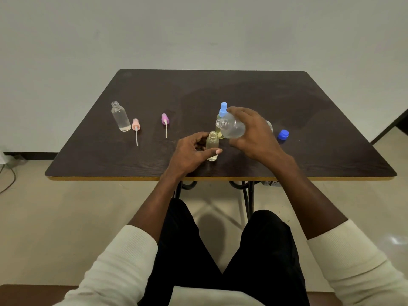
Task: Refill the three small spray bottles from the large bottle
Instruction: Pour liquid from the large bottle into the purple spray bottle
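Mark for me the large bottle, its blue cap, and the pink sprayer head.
large bottle (234, 129), head view, on its clear tilted body
blue cap (283, 135), head view, on its top
pink sprayer head (135, 124), head view, on its pink collar

No text, label, brand, number or sign can be read anywhere in this view. The bottles and caps on the table show no legible print.
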A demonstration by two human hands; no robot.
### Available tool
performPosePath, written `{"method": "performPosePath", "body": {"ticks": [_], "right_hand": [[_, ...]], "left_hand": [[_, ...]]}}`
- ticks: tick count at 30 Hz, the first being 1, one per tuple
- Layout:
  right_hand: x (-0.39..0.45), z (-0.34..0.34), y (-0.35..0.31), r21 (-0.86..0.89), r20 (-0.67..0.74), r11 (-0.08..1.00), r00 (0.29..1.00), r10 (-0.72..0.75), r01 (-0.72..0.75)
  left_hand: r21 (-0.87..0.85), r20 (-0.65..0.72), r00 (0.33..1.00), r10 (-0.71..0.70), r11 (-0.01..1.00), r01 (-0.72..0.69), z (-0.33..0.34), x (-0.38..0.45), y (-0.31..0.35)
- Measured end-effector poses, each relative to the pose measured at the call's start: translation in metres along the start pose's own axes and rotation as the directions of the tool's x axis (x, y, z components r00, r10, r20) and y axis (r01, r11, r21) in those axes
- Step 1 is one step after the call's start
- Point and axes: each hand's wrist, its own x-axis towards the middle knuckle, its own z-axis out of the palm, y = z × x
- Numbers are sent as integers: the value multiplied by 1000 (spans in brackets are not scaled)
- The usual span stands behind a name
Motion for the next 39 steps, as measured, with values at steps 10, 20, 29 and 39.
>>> {"method": "performPosePath", "body": {"ticks": [10,20,29,39], "right_hand": [[-6,-5,8,457,-305,880,905,295,-133],[-12,10,21,541,-262,826,902,343,-157],[-10,18,34,599,-245,781,887,392,-179],[-16,29,40,614,-274,763,853,444,-200]], "left_hand": [[3,3,1000,1,1000,-1,2,1,0],[22,5,1000,15,1000,-16,2,0,1],[-1,-9,1000,10,1000,-10,3,1,1],[16,36,999,9,1000,-9,0,0,5]]}}
